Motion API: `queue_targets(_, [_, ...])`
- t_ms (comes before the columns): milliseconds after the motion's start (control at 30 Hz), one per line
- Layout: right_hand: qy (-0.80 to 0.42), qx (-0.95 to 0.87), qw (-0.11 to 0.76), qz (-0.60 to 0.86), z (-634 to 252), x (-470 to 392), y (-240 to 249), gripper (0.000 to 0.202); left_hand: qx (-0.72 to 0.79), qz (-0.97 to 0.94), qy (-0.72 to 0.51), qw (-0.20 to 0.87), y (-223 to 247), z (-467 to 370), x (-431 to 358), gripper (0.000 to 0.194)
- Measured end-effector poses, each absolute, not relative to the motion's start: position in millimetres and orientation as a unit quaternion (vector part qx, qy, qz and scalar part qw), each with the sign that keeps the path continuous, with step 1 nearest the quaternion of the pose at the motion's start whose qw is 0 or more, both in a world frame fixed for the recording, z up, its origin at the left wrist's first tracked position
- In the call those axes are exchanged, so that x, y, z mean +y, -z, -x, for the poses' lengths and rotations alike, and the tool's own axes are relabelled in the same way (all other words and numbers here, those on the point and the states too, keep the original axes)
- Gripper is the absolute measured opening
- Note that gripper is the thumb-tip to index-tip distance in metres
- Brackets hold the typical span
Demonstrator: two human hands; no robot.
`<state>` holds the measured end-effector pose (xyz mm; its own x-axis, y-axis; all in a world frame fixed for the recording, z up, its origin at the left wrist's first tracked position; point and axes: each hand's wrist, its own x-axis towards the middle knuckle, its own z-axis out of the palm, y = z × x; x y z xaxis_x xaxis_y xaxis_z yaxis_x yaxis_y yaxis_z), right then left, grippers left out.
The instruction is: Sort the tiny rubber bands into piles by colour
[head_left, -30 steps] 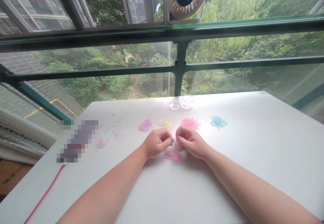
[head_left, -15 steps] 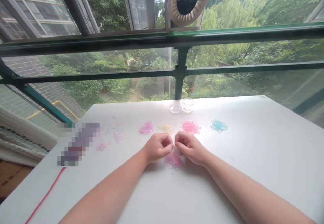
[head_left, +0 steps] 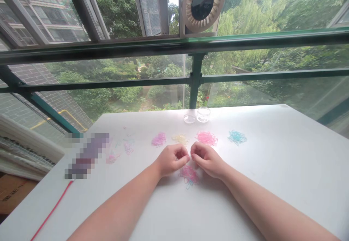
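My left hand [head_left: 172, 160] and my right hand [head_left: 207, 160] meet fingertip to fingertip above the white table. Both are closed in a pinch, thumb against forefinger; whatever they hold is too small or hidden to make out. Just below the fingers lies a mixed pile of thin pink, purple and blue loops [head_left: 188, 175], either small bands or clips. Beyond the hands are sorted piles of similar loops: purple [head_left: 159, 139], pale yellow [head_left: 180, 139], pink [head_left: 207, 138] and light blue [head_left: 237, 136]. The yellow and pink piles are nearest my knuckles.
A clear round jar [head_left: 203, 115] and its clear lid [head_left: 189, 119] stand near the table's [head_left: 286, 168] far edge. Scattered loops [head_left: 128, 148] lie on the left, beside a blurred-out object [head_left: 91, 152] with a red cord [head_left: 53, 209]. A green railing [head_left: 131, 84] runs behind the table.
The whole view has shifted slightly down and right. My hands keep nearly the same pinched pose over the mixed pile, and the piles look unchanged.
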<state>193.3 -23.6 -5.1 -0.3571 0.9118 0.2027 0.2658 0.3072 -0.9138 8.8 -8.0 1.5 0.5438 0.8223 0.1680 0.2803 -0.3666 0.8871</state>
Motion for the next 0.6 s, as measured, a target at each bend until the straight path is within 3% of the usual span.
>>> queue_targets(600, [-0.409,-0.711,0.395,0.414,-193.2,-24.5,3.8,0.008,0.368,-0.759,-0.303,0.444,0.5,-7.8,-7.2,0.019])
